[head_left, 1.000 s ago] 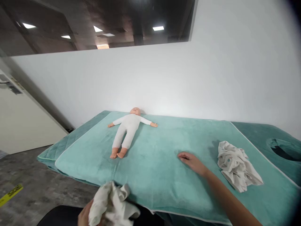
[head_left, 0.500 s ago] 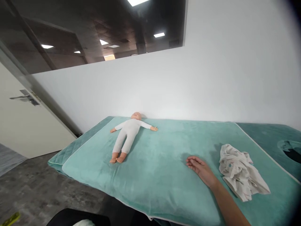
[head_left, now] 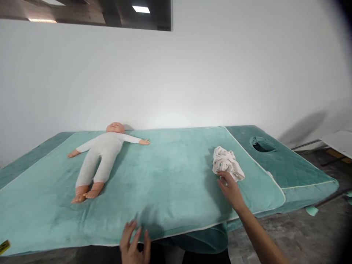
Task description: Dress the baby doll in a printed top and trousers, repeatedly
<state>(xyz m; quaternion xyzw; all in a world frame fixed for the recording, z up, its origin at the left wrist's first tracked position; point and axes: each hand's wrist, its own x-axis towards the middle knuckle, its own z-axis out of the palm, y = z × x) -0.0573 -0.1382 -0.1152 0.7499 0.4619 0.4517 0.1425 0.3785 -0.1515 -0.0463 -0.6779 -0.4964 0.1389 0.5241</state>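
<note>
1. A doll [head_left: 101, 154] in a white suit lies on its back on the teal cover [head_left: 170, 183], at 10 o'clock from the left hand [head_left: 134, 247].
2. The left hand is at the cover's near edge, its grip wide, fingers spread, holding nothing.
3. The right hand [head_left: 231, 190] touches the crumpled white cloth [head_left: 227, 163] with its fingertips; I cannot tell if its grip pinches it.
4. The cloth lies at 12 o'clock of that hand, near the cover's right edge.
5. The bench [head_left: 297, 168] extends at 2 o'clock.

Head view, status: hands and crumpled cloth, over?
Left hand open at near edge of the mat. Right hand touching the crumpled cloth, grip unclear. Doll lies far left, apart from both.
</note>
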